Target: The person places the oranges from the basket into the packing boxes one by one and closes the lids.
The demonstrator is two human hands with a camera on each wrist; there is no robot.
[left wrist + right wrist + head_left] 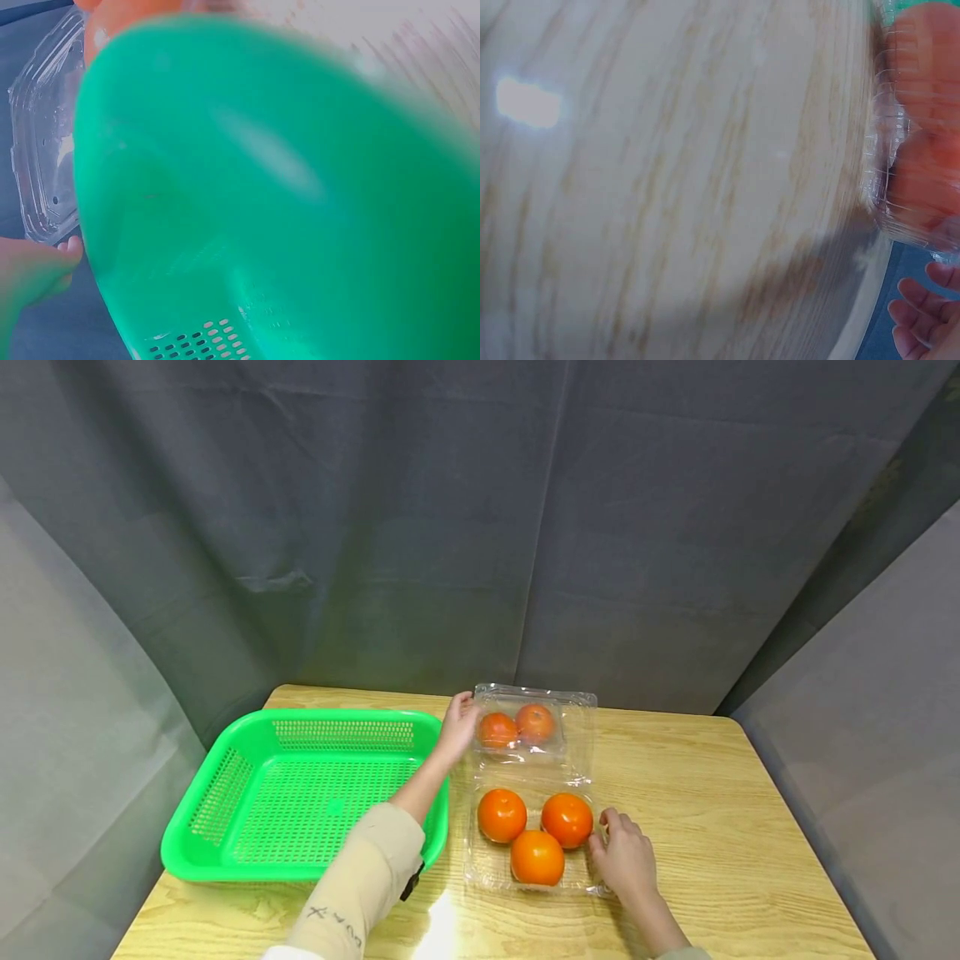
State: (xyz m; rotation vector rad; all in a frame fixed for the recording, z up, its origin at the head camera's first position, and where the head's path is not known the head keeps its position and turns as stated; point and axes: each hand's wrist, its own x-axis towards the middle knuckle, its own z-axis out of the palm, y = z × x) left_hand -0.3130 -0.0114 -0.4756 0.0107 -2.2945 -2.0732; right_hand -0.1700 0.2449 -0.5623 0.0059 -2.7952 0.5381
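A clear plastic clamshell box [487, 868] lies unfolded on the table, its lid [581, 727] raised at the back. In its base sit three shiny round orange fruits [537, 858]; their exact kind is unclear. Two paler orange shapes [536, 723] show in the lid, and I cannot tell whether they are reflections. My left hand [457, 727] is at the lid's left edge, fingers loosely bent; in the left wrist view its fingertips [73, 249] are beside the lid's corner. My right hand [625, 853], fingers relaxed, is beside the base's right side, near one fruit [567, 820].
A green plastic basket [300, 870] with perforated walls stands on the left, under my left forearm, and fills much of the left wrist view. The wooden table [712, 827] extends to the right. Grey cloth [420, 527] hangs behind and at both sides.
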